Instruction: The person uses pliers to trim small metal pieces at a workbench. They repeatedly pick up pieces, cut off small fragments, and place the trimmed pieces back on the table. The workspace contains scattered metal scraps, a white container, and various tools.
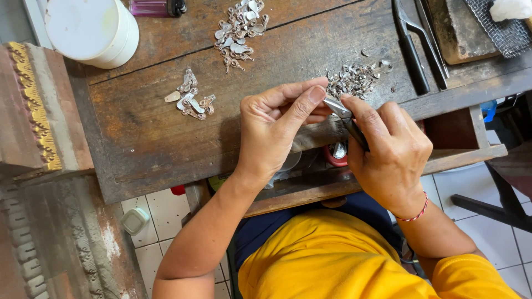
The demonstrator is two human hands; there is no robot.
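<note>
Worn dark wood makes up the workbench (144, 133), over whose front edge both hands meet. Right hand (390, 158) is clenched around small pliers (346, 119), whose tip meets the pinched thumb and forefinger of the left hand (274, 130); any piece held there is too small to tell. Just behind lies a pile of small silver findings (354, 78), with two more piles (239, 30) (191, 97) and a white tub (91, 30) farther left.

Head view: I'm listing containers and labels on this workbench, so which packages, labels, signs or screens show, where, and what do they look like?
White tub: round, lidded, plain, at the bench's top left corner.
Purple box: small, flat, translucent, dark clip at its end, at the top edge right of the tub.
Small white container: squarish, pale, on the tiled floor under the bench.
No readable labels, signs or screens show.
</note>
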